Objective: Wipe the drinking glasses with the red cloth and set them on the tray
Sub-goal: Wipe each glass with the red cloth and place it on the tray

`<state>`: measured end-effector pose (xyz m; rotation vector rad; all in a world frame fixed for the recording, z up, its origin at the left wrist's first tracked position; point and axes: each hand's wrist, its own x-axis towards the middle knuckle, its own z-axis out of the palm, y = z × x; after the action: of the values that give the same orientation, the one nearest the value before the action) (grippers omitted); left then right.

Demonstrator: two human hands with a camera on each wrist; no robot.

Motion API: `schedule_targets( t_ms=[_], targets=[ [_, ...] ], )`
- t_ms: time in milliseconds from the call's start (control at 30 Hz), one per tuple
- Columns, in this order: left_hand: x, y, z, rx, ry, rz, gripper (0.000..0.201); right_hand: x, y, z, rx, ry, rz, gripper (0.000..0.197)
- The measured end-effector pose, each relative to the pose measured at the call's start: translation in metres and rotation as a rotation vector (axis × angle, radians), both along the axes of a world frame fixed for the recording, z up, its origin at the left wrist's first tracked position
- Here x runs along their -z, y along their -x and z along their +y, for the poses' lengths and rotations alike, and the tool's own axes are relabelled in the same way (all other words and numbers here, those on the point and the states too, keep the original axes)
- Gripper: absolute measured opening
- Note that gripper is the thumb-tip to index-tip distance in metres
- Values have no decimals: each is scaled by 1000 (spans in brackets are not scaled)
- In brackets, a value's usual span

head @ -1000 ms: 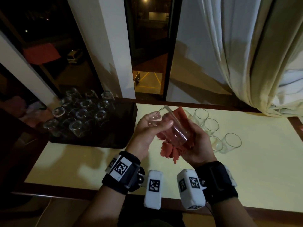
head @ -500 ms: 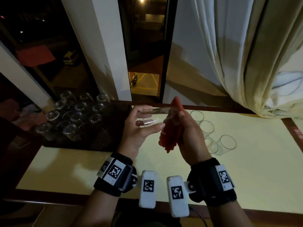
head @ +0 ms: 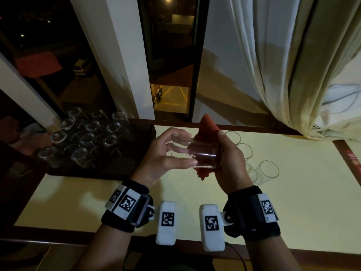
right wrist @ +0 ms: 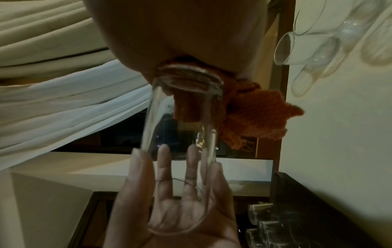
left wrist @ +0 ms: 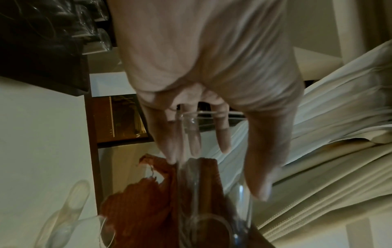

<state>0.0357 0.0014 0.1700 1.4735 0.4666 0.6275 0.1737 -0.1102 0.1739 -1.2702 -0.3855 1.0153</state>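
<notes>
While I hold the glass [head: 192, 153] sideways over the pale yellow table [head: 293, 192], night shows through the window [head: 172, 55].
My left hand [head: 166, 155] cradles its open end, my right hand [head: 232, 163] clutches the red cloth [head: 207, 125] around its base; tray [head: 125, 163] of glasses left, curtain [head: 293, 65] right.

Both forearms were bare, with no sleeves in view. The left hand [head: 166, 153] and the right hand [head: 232, 161] wore no gloves or rings. Each wrist carried a broad black strap: the left strap [head: 125, 208] bore white plates printed with black square-code markers, and so did the right strap [head: 254, 212]. A white rounded box with its own black marker hung inward from each strap on a short bracket, left box [head: 167, 222], right box [head: 212, 225].
</notes>
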Motion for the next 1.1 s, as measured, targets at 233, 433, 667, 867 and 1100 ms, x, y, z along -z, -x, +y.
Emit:
schedule_targets(
  t_ms=[233,433,667,867,1100],
  targets=[
    [-2,2,3,57,33,-8,52,-6,3,-2,-11,-50,12,48],
    [1,-2,5,-87,43,-24,60,-6,7,0,-30,-92,-13,43],
    [6,0,-2,-101,50,8,61,-1,5,-1,-66,-113,-34,43],
    [3,2,0,-31,28,9,63,0,1,1,-99,-137,-21,43],
    [7,1,-4,-54,70,44,60,1,-2,0,-110,-114,-20,46]
  ],
)
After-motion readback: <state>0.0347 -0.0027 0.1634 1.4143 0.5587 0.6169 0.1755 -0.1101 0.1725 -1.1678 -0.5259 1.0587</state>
